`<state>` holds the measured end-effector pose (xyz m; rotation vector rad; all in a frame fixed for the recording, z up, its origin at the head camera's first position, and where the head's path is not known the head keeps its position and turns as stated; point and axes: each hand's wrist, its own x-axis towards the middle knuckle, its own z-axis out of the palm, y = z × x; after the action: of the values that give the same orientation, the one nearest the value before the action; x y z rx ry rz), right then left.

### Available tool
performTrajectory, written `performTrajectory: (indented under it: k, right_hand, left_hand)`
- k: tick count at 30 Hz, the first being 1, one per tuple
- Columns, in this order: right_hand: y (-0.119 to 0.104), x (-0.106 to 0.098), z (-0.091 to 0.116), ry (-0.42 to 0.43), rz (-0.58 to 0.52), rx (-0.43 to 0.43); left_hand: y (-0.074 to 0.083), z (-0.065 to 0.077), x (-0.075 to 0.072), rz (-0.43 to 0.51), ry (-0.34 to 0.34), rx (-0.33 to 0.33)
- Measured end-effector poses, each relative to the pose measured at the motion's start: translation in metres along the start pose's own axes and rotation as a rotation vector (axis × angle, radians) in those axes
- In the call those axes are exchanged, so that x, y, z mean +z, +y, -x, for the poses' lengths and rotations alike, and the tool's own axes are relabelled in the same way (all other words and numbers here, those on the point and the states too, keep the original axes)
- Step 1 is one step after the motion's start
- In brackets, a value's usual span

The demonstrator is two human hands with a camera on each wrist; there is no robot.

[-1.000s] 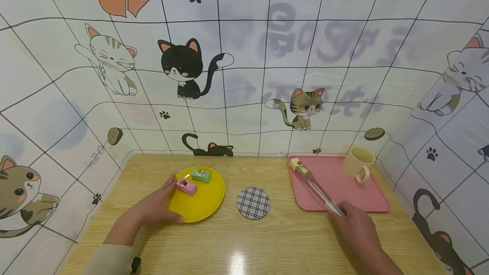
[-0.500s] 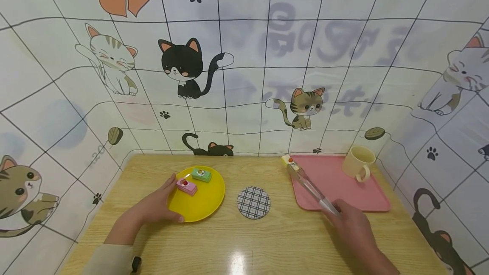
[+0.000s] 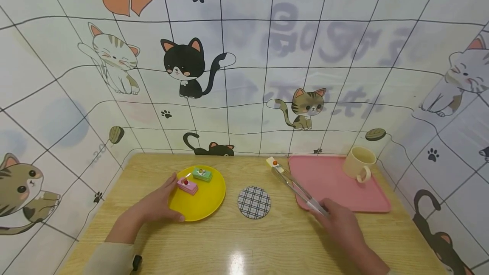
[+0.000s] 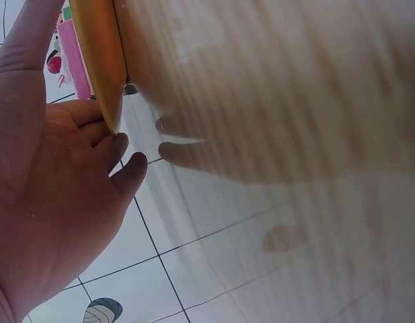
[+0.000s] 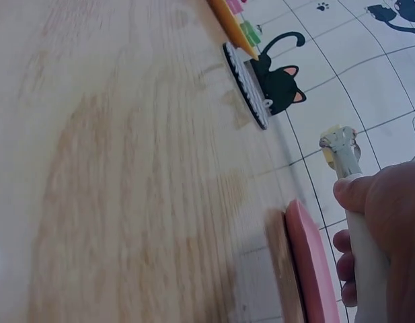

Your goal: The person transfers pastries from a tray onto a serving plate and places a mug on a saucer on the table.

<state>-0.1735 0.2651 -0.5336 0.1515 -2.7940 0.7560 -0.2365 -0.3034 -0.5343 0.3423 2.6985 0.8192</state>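
Note:
My left hand (image 3: 158,205) holds the left rim of a yellow plate (image 3: 208,205), thumb at the near edge and fingers along the far-left edge. On that plate lie two toy cake slices, a pink one (image 3: 187,186) with a red berry and a green one (image 3: 201,174). In my right hand (image 3: 340,224) are tongs (image 3: 314,204), gripped by their handle. Their tips pinch a pale yellow toy cake slice (image 3: 275,164) with an orange topping, just left of the pink tray (image 3: 336,181). In the right wrist view, the tongs (image 5: 366,249) partly hide the slice.
A round checked coaster (image 3: 254,202) lies on the wooden table (image 3: 214,245) between plate and tray. A cream mug (image 3: 357,162) stands at the tray's back right. Cat-printed cloth walls (image 3: 244,75) rise behind the table and at both sides.
My right hand has moved left, carrying the yellow cake slice in the tongs from over the tray's back-left corner to beyond its left edge. My left hand and the plate have stayed put.

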Motion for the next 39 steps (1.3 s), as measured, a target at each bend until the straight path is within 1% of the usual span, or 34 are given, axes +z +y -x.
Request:
performTrajectory:
  k: [9,16,21,28,31,39]
  right_hand:
    - [-0.017,0.011,-0.006,-0.005,-0.009,-0.059]
    - [-0.031,0.018,-0.008,-0.03,-0.022,-0.084]
    - [-0.038,0.025,-0.009,-0.033,-0.027,-0.12]
    - [-0.048,0.031,-0.011,-0.027,-0.03,-0.157]
    - [-0.053,0.033,-0.012,-0.05,-0.032,-0.164]
    - [-0.068,0.039,-0.016,-0.122,-0.039,-0.166]
  left_hand:
    - [-0.003,-0.001,0.0,-0.005,0.008,0.03]
    - [-0.004,0.0,0.0,-0.019,0.011,0.027]
    - [-0.006,-0.002,0.002,-0.025,0.009,0.017]
    - [-0.006,-0.002,0.001,-0.029,0.01,0.022]
    - [-0.006,-0.002,0.002,-0.027,0.009,0.014]
    - [-0.007,-0.002,0.001,-0.029,0.012,0.018]
